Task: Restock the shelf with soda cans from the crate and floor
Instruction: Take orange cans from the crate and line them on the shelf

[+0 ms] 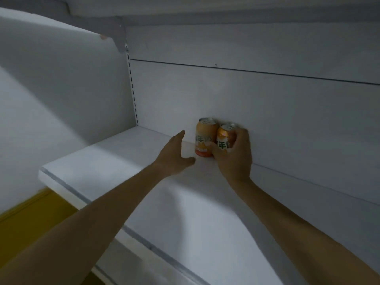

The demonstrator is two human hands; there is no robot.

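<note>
Where two cans [206,138] stand, right hand [235,159] grips one.

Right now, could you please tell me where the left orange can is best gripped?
Probably round its mid-body, from its left and front. The left can stands upright close to the back panel, the second can in the right hand blocks its right side, and the open left hand hovers there.

A small tally

Two orange soda cans are in view: the left can [206,138] and the right can [224,135]. Two bare hands show, the left hand [174,155] and the right hand [236,161]. There is one white shelf [123,161] and one slotted upright [132,89].
</note>
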